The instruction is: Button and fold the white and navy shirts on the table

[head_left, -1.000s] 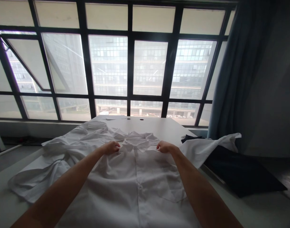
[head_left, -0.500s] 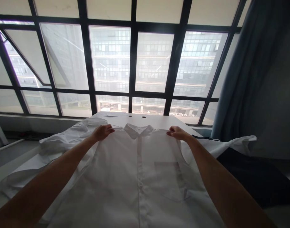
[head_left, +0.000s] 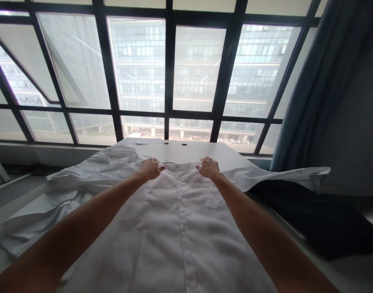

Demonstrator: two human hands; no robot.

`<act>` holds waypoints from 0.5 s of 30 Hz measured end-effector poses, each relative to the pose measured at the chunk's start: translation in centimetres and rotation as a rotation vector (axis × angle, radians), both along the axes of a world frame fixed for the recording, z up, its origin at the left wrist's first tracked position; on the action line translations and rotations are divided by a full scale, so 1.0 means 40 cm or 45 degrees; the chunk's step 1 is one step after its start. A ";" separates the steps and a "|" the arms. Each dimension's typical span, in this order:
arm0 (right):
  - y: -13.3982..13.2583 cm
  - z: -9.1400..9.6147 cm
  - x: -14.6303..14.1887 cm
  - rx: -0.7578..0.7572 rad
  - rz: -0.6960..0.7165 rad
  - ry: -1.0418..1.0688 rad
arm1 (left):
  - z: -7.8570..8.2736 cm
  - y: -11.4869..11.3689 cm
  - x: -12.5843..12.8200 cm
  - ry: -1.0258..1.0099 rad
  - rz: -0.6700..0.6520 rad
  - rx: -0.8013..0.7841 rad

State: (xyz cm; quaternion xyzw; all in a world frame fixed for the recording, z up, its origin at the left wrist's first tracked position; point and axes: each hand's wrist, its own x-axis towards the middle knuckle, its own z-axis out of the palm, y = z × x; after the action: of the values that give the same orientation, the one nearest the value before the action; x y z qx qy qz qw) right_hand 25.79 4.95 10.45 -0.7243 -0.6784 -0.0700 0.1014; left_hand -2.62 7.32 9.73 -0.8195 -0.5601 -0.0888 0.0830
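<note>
A white button-up shirt lies front side up on the white table, its collar end away from me. The button placket runs down the middle, and a chest pocket shows on the right. My left hand rests on the shirt's left shoulder area, thumb out and fingers stretched forward. On the opposite shoulder my right hand lies in the same way, palm down and holding nothing. Both arms reach out over the shirt. The collar is mostly flattened and hard to make out between the hands.
Crumpled white cloth lies left of the shirt. Dark navy fabric is on the right, with a white sleeve stretched over it. Behind the white table stands a black-framed window; a blue-grey curtain hangs at right.
Both hands have let go of the shirt's shoulders and moved inward, opening onto the fabric. The shirt has come down from being held up to lying on the table. The view has tipped downward slightly.
</note>
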 end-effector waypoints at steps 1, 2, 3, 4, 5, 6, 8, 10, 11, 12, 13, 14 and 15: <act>-0.027 -0.023 -0.016 -0.057 0.065 -0.011 | -0.032 -0.031 0.003 0.016 -0.064 -0.075; -0.055 -0.045 -0.033 -0.103 0.123 -0.010 | -0.063 -0.062 0.003 0.014 -0.108 -0.146; -0.083 -0.065 -0.048 -0.141 0.180 -0.001 | -0.092 -0.089 -0.002 0.002 -0.140 -0.200; -0.110 -0.083 -0.062 -0.174 0.233 0.016 | -0.117 -0.114 -0.009 -0.011 -0.163 -0.242; -0.135 -0.099 -0.073 -0.204 0.282 0.035 | -0.139 -0.134 -0.019 -0.023 -0.178 -0.272; -0.158 -0.115 -0.082 -0.234 0.321 0.054 | -0.157 -0.151 -0.029 -0.035 -0.183 -0.295; -0.196 -0.141 -0.090 -0.298 0.346 0.094 | -0.181 -0.173 -0.049 -0.057 -0.170 -0.332; -0.224 -0.162 -0.088 -0.342 0.324 0.125 | -0.191 -0.185 -0.062 -0.078 -0.159 -0.355; -0.234 -0.169 -0.085 -0.354 0.309 0.138 | -0.192 -0.188 -0.066 -0.083 -0.159 -0.361; -0.241 -0.174 -0.083 -0.358 0.296 0.147 | -0.190 -0.191 -0.068 -0.082 -0.161 -0.365; -0.247 -0.177 -0.080 -0.359 0.289 0.154 | -0.188 -0.193 -0.068 -0.076 -0.163 -0.370; -0.250 -0.178 -0.079 -0.359 0.287 0.157 | -0.186 -0.194 -0.068 -0.067 -0.161 -0.377; -0.252 -0.178 -0.078 -0.361 0.283 0.159 | -0.184 -0.194 -0.067 -0.057 -0.154 -0.386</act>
State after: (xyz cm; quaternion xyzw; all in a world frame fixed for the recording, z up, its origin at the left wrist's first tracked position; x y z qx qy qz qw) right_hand 22.68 -5.14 3.32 -0.6548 -0.7498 0.0828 0.0474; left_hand -5.31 -0.46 2.37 -0.8526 -0.5185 -0.0265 -0.0597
